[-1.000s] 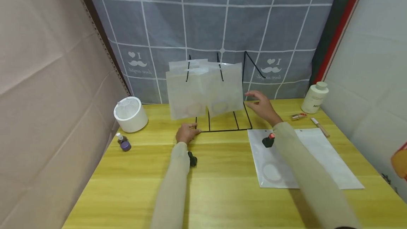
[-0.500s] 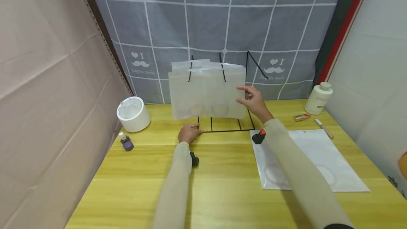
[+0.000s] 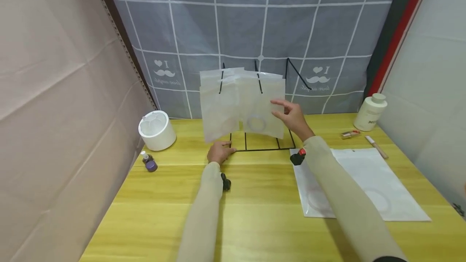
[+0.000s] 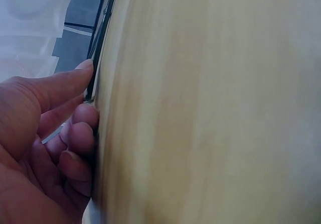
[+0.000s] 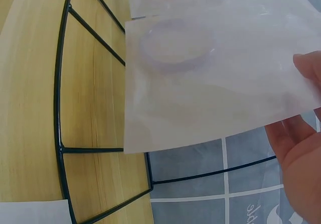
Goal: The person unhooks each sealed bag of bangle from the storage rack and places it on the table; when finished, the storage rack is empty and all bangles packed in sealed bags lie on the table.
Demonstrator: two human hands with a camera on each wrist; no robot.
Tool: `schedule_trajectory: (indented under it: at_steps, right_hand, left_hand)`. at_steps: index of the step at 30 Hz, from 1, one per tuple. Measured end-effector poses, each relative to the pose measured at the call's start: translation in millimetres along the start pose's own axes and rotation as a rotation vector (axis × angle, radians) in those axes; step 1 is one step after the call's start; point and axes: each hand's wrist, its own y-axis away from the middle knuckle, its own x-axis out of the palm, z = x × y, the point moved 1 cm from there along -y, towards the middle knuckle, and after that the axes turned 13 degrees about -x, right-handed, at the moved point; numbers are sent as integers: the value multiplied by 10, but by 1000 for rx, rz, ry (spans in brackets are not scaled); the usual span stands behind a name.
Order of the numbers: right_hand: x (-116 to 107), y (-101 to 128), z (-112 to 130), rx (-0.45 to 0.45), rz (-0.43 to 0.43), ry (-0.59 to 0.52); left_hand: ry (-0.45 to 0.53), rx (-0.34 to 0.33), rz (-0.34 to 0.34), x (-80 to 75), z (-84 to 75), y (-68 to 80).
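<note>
A black wire rack [image 3: 263, 149] stands at the back of the table. White translucent plastic bags [image 3: 222, 104] hang side by side from its hooks, each with a faint ring near the bottom. My left hand [image 3: 220, 151] grips the rack's front left corner; in the left wrist view a straight digit lies on the bar and the other fingers are curled. My right hand [image 3: 291, 118] is at the right-hand bag's edge. In the right wrist view one fingertip [image 5: 305, 66] shows before this bag [image 5: 200, 98], while other digits pass behind its edge. The contact is partly hidden.
Two flat white bags [image 3: 364, 173] lie at the right, under my right forearm. A white round holder [image 3: 158, 132] and a small purple bottle [image 3: 149, 162] stand left. Right are a white bottle [image 3: 370, 112], a small tube [image 3: 350, 134] and a pen-like stick [image 3: 376, 146].
My right hand has moved left from beside the rack onto the right-hand bag's edge. The hanging bags have shifted a little. My left hand stays on the rack's corner.
</note>
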Motion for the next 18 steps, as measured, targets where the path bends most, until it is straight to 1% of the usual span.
schedule_trajectory:
  at_steps: [3, 6, 10, 13, 18]
  right_hand:
    - [-11, 11, -11, 4, -1, 7]
    - [-18, 32, -200, -20, -18, 12]
    - [-27, 89, -436, -75, -38, 63]
    - [-49, 130, -414, -89, -38, 117]
    - [-97, 180, -356, -122, -22, 175]
  left_hand:
    - [-5, 1, 5, 0, -6, -5]
    - [-7, 1, 5, 6, -16, -19]
    - [-6, -4, 2, 13, -10, -29]
    - [-4, -5, 5, 11, -2, -21]
    - [11, -2, 16, 7, -5, -1]
